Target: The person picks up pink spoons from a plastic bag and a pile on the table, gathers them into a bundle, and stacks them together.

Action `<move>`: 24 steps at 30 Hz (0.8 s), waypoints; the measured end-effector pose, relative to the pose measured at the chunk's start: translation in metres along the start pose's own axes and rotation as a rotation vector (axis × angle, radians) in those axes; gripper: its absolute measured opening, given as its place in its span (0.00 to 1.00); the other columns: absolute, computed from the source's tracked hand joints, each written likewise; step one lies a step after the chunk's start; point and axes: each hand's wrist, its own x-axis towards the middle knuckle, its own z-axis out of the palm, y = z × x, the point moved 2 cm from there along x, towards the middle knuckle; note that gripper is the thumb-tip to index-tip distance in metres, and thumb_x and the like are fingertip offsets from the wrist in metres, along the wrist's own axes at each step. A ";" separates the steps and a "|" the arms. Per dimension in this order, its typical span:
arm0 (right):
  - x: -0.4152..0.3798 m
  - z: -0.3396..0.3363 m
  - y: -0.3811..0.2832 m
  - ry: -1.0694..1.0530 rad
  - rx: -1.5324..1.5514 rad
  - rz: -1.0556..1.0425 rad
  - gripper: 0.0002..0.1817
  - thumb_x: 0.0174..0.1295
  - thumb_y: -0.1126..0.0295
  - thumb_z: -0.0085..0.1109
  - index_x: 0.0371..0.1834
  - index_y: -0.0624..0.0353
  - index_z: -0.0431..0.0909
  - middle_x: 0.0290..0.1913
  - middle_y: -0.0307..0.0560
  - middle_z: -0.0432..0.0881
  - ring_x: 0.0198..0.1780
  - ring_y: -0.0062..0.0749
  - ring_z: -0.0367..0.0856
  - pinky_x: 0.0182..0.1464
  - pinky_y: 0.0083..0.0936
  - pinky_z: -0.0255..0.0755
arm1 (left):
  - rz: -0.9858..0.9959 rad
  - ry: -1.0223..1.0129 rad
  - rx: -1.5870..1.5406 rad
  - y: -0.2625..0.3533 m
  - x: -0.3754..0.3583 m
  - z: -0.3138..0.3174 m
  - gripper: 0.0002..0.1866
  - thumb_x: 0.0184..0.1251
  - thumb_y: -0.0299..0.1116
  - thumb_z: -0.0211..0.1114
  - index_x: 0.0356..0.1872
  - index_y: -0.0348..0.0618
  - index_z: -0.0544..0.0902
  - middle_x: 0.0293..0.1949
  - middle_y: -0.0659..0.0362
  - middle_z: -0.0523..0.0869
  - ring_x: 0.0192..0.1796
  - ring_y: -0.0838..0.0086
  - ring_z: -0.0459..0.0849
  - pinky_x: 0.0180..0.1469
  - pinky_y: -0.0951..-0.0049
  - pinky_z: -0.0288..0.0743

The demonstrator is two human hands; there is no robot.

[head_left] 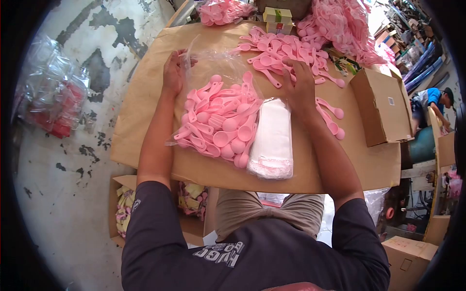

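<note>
A clear plastic bag (228,121) filled with pink spoons lies on the brown-covered table in front of me. My left hand (175,73) is at the upper left edge of its mouth, fingers curled on the thin plastic. Over the near side of a loose heap of pink spoons (276,51) is my right hand (300,86), fingers bent and apart; whether it touches a spoon is hard to see. Between the bag and my right forearm lies a stack of flat clear bags (272,140). A few stray spoons (330,107) rest right of that forearm.
An open cardboard box (383,106) stands at the table's right. Large bags of pink spoons (335,26) and a small yellow-white box (277,17) sit at the back. Below the left edge is a carton (194,233) with packed pieces. Another person (432,104) works far right.
</note>
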 end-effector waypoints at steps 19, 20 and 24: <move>-0.009 0.025 0.024 0.007 0.416 0.205 0.11 0.75 0.66 0.58 0.47 0.65 0.81 0.38 0.57 0.85 0.41 0.50 0.83 0.47 0.42 0.75 | 0.004 -0.456 1.402 0.122 -0.060 0.133 0.16 0.73 0.40 0.66 0.46 0.35 0.88 0.35 0.50 0.90 0.38 0.69 0.90 0.43 0.69 0.82; -0.010 0.026 0.024 0.010 0.405 0.192 0.11 0.75 0.67 0.60 0.48 0.66 0.81 0.38 0.56 0.85 0.38 0.44 0.83 0.44 0.38 0.76 | -0.057 -0.484 1.510 0.111 -0.063 0.141 0.17 0.72 0.40 0.66 0.48 0.35 0.88 0.36 0.48 0.91 0.40 0.64 0.90 0.44 0.65 0.82; -0.013 0.029 0.030 0.024 0.469 0.207 0.12 0.74 0.65 0.61 0.47 0.65 0.82 0.37 0.54 0.85 0.36 0.41 0.83 0.43 0.37 0.76 | -0.348 -0.582 1.855 0.072 -0.053 0.135 0.19 0.65 0.40 0.70 0.49 0.35 0.89 0.41 0.42 0.92 0.45 0.52 0.91 0.49 0.57 0.82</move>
